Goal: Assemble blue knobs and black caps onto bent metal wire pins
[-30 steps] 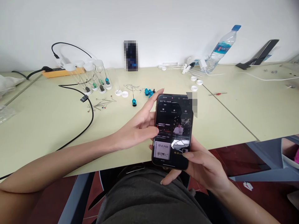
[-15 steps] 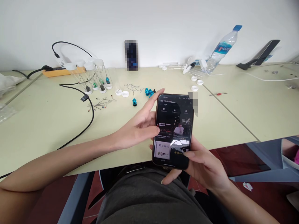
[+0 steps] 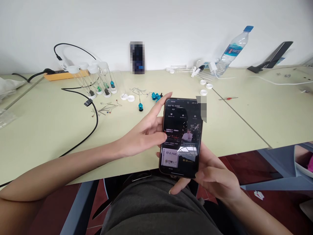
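Observation:
A smartphone (image 3: pixel 181 138) with a dark, lit screen is held upright in front of me over the table's near edge. My left hand (image 3: pixel 149 130) grips its left side, thumb on the screen's edge and fingers behind. My right hand (image 3: pixel 215 173) wraps round the lower right side, its thumb at the bottom right corner and one finger showing below the phone. Beyond my left hand stands a small blue metal piece on a thin rod (image 3: pixel 140 106). A cluster of blue metal pieces (image 3: pixel 156 96) lies just past my left fingertips.
Capped clear tubes (image 3: pixel 102 78) stand at the left near an orange power strip (image 3: pixel 66 75). Thin bent metal picks (image 3: pixel 106 108) and a black cable (image 3: pixel 97 120) lie closer. White caps (image 3: pixel 203 92) and a tilted water bottle (image 3: pixel 233 50) are at right. Another phone (image 3: pixel 137 58) leans on the wall.
My right thumb has moved down off the lower right of the screen to the phone's bottom corner. A small white-edged icon there is gone. My left hand has stayed in place.

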`<state>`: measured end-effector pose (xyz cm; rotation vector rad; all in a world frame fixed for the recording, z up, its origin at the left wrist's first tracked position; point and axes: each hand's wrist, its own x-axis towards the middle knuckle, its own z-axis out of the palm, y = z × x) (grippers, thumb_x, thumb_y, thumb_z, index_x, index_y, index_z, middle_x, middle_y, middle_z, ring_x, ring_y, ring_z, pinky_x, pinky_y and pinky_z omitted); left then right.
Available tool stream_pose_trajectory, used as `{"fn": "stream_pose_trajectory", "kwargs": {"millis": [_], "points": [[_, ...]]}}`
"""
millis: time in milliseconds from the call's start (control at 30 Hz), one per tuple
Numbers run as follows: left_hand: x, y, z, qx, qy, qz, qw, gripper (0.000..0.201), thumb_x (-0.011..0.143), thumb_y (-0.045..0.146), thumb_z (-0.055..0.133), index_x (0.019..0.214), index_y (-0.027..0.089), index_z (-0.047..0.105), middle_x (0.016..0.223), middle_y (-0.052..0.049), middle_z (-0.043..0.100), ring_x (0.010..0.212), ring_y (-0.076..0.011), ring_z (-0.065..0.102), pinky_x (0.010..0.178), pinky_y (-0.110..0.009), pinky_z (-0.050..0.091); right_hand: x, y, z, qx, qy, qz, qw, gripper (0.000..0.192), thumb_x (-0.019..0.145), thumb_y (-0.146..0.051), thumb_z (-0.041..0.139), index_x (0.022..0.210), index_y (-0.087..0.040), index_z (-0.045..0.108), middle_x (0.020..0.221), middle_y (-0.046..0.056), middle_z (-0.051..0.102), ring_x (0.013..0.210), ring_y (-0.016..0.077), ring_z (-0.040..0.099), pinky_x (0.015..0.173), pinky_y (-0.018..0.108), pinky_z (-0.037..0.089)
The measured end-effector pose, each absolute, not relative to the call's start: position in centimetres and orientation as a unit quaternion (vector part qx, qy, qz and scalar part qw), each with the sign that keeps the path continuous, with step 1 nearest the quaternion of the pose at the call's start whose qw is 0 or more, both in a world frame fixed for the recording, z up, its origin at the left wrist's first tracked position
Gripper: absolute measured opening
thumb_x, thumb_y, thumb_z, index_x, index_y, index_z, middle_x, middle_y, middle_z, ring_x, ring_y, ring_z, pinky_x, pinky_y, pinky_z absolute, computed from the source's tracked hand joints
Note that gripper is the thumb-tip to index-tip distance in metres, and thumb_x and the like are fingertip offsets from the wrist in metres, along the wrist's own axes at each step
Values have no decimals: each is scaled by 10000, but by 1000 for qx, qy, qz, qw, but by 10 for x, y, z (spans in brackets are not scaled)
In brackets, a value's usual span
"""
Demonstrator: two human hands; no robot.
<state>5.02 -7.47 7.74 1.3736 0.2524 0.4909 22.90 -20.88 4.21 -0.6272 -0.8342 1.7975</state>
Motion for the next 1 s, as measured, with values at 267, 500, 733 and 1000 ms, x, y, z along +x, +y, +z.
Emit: {"fn": "stream_pose_trajectory", "kwargs": {"millis": [267,500,733,1000], "points": [[50,-75,77,624,113,222,740,907,846,176,612,1511,399,37,959,-15,619,763,-146,596,680,-306,490,227,-211,42,-311,-341,731,503,806,852,-109,552,1496,-394,160,1418,77,485,1190,322,582,730,493,635],[50,-76,77,625,107,224,740,888,852,188,609,1505,417,53,1038,-33,627,851,-181,623,705,-330,501,225,-209,44,-334,-351,723,492,770,910,-169,557,1501,-421,131,1400,86,493,1206,323,573,686,466,649],[50,-76,78,629,111,226,735,894,840,185,615,1506,413,65,944,-13,617,742,-150,595,634,-290,486,229,-211,42,-293,-359,731,500,821,870,-119,535,1512,-384,96,1380,87,514,1272,334,513,723,482,638],[49,-76,78,631,117,223,734,905,834,195,618,1504,424,54,959,-15,611,738,-150,597,630,-291,492,227,-211,45,-328,-361,725,486,835,818,-163,554,1500,-379,125,1350,72,543,1265,339,516,681,472,637]]}}
